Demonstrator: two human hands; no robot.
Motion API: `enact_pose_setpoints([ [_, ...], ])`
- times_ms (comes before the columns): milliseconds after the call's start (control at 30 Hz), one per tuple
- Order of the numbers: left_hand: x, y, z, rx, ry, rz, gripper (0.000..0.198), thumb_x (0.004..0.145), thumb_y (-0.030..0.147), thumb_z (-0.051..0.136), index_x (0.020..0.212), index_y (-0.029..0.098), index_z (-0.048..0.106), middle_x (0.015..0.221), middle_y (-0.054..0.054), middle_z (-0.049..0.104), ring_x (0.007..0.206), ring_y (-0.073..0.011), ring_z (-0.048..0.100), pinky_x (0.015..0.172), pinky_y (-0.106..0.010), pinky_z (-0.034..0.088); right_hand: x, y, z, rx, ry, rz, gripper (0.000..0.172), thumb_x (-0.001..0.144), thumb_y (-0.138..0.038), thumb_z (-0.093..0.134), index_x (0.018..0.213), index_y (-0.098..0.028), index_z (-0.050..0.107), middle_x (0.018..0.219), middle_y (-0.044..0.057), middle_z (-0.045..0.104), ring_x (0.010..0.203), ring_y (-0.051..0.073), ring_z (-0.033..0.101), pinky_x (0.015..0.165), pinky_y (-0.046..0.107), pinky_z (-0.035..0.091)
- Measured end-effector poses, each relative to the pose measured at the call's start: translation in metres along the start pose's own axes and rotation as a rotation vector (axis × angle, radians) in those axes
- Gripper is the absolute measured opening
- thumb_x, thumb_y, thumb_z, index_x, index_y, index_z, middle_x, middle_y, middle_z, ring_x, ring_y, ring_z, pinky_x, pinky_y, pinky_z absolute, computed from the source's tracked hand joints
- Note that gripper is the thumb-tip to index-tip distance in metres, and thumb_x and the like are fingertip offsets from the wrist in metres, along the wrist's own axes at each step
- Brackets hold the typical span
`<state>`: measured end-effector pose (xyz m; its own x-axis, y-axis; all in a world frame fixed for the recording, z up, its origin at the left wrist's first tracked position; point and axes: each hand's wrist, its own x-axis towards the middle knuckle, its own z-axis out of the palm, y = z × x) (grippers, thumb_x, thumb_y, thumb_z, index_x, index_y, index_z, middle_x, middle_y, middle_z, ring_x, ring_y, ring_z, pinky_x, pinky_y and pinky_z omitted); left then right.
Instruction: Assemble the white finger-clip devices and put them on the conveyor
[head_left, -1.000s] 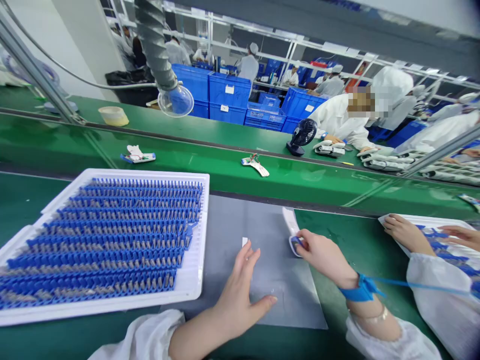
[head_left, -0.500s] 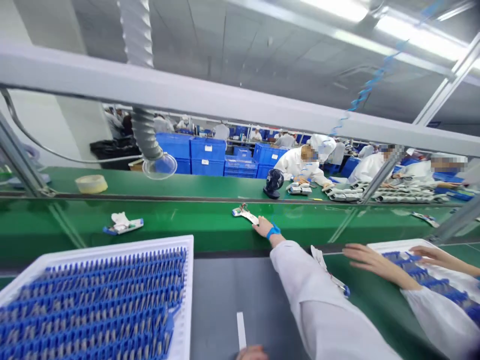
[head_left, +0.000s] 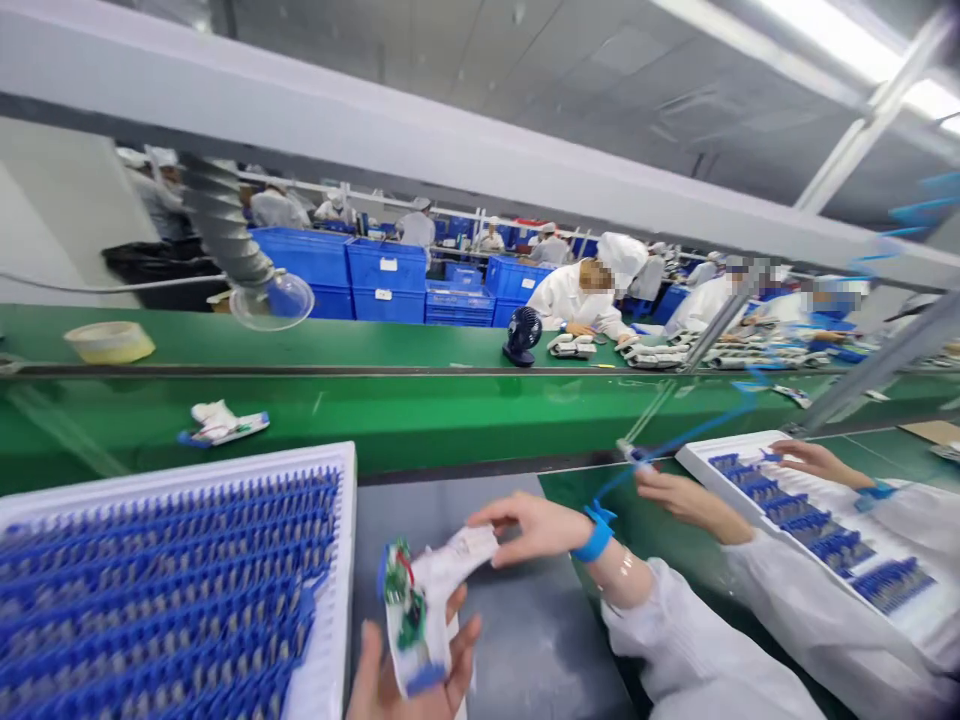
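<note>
I hold a white plastic device part with an exposed green circuit board over the grey mat. My right hand, with a blue wrist strap, pinches its upper end. My left hand cups its lower end from below, fingers curled around it. A white tray full of blue strips of small parts lies to the left.
A green conveyor belt runs across, carrying another white device. A co-worker's hands reach over a second tray at right. Blue crates, a small fan, a tape roll and other workers lie beyond.
My right hand reached out to the belt, took the device there and brought it back over the mat; my left hand has come up under it. The view tilted upward.
</note>
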<state>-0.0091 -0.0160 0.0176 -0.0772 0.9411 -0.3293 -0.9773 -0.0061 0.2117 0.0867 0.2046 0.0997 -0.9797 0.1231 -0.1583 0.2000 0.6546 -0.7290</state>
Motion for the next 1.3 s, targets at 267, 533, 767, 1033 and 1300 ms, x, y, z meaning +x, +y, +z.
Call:
enact_pose_setpoints([
  [267,-0.017,-0.010,0.024,1.186,0.147,0.588,0.050,0.066,0.030,0.070,0.111,0.023,0.048,0.142,-0.012,0.029,0.117,-0.0292,0.047,0.097,-0.045,0.039,-0.047,-0.051,0.031,0.023,0.107,-0.299,0.049,0.087,-0.041,0.056,0.130,-0.022,0.043,0.116,0.010,0.054,0.100,0.018,0.054,0.083,0.032,0.047],
  [533,-0.017,-0.005,0.019,1.757,0.026,0.638,0.063,0.069,0.022,0.063,0.126,0.022,0.037,0.144,-0.015,0.016,0.122,-0.0308,0.041,0.097,-0.046,0.041,-0.047,-0.082,0.055,-0.681,0.022,-0.255,0.030,0.085,-0.018,0.055,0.115,-0.017,0.051,0.083,0.004,0.052,0.067,0.017,0.051,0.054,0.027,0.042],
  [767,-0.026,0.012,0.031,1.393,-0.199,0.257,0.070,0.056,0.028,0.077,0.118,0.023,0.045,0.135,-0.011,0.032,0.112,-0.0254,0.047,0.090,-0.037,0.045,-0.054,-0.067,0.048,-0.434,0.028,-0.355,0.023,0.089,-0.037,0.053,0.106,-0.021,0.055,0.099,0.007,0.052,0.088,0.019,0.051,0.073,0.030,0.044],
  [1033,-0.029,0.005,0.027,0.661,-0.479,-0.365,0.067,0.056,0.049,0.077,0.110,0.019,0.051,0.083,-0.003,0.061,0.080,-0.0186,0.063,0.063,-0.024,0.048,-0.053,-0.059,0.065,-0.102,0.053,-0.475,0.026,0.084,-0.042,0.059,0.089,-0.019,0.048,0.109,0.010,0.045,0.120,0.025,0.035,0.096,0.039,0.041],
  [1300,-0.020,0.002,0.028,0.622,-0.144,-0.063,0.067,0.054,0.043,0.081,0.108,0.019,0.048,0.074,0.001,0.059,0.072,-0.0126,0.060,0.056,-0.018,0.044,-0.051,-0.041,0.082,-0.513,0.477,-0.674,0.024,0.086,-0.015,0.054,0.110,-0.017,0.054,0.095,0.008,0.064,0.100,0.021,0.055,0.080,0.034,0.048],
])
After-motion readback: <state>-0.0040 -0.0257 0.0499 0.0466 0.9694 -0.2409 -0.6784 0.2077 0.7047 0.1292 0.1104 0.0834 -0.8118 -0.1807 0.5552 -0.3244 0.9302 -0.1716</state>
